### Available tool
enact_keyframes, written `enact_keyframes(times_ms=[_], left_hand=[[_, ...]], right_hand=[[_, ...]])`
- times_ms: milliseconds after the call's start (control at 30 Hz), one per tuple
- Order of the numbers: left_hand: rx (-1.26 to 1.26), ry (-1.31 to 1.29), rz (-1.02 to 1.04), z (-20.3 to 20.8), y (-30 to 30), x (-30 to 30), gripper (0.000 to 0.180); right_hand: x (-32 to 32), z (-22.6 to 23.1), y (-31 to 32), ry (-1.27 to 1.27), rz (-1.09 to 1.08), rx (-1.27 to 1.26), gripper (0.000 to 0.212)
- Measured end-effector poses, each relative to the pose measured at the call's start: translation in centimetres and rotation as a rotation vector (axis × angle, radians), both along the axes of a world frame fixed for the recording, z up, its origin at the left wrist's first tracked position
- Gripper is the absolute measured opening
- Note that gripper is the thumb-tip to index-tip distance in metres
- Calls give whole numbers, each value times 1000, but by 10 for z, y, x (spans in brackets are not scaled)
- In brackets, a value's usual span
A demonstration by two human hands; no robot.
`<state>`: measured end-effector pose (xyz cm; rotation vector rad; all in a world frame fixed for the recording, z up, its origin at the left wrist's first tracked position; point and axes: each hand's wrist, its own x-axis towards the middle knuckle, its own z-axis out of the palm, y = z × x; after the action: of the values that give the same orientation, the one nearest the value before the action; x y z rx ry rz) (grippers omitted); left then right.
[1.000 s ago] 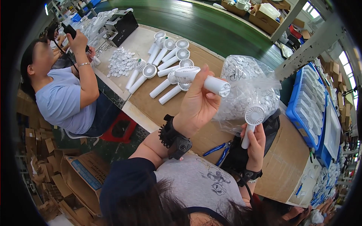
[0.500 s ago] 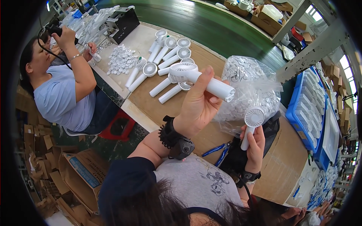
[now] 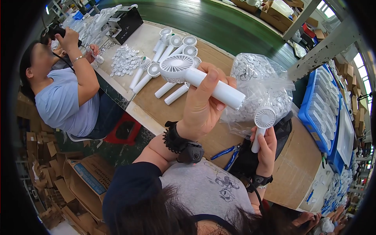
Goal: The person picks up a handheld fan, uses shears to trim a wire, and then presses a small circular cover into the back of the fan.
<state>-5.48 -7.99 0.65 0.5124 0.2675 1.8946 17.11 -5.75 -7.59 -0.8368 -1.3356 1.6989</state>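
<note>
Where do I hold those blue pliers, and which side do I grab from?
The pliers are probably best held around both blue handles, coming from the near side: the handles spread open toward the picture's lower left, while the joined end points away.

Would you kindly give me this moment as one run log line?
left hand: holds white handheld fan | right hand: holds second white fan | nearby: blue-handled pliers, clear bag of white parts
</note>
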Motion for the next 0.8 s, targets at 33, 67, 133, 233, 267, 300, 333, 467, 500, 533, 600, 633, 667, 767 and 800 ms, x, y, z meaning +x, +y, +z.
enact_keyframes(times_ms=[33,67,133,233,267,300,333,467,500,533,600,633,667,767,800], left_hand=[[-10,-3,10,2,0,1,21],[-20,-6,20,2,0,2,21],[-11,3,12,0,0,0,21],[6,21,0,-1,0,-1,22],[-5,21,7,0,-1,0,22],[-15,20,13,0,-1,0,22],[-25,19,19,0,-1,0,22],[-38,20,16,1,-1,1,22],[-39,20,16,1,-1,0,22],[-34,23,17,1,-1,0,22],[-24,31,17,0,-1,0,23],[-25,31,17,0,-1,0,23],[-26,27,17,0,-1,0,23],[-28,21,16,0,0,0,23],[-28,22,15,0,0,0,23]], right_hand=[[0,0,0,-1,-1,-1,38],[0,0,0,-3,-2,-2,38],[0,1,0,0,-3,-3,38],[-1,1,0,5,-3,-5,37],[0,0,0,6,-1,-5,37],[0,0,0,7,0,-5,37],[0,0,0,7,1,-5,37],[0,0,0,8,4,-1,37],[0,0,0,8,4,-1,37],[0,1,0,6,4,-1,37],[-1,2,0,2,5,-1,37],[-1,2,0,2,4,-1,37],[-1,2,0,1,4,-2,37],[-1,2,0,-2,3,-4,38],[-1,2,0,-6,3,-3,38]])
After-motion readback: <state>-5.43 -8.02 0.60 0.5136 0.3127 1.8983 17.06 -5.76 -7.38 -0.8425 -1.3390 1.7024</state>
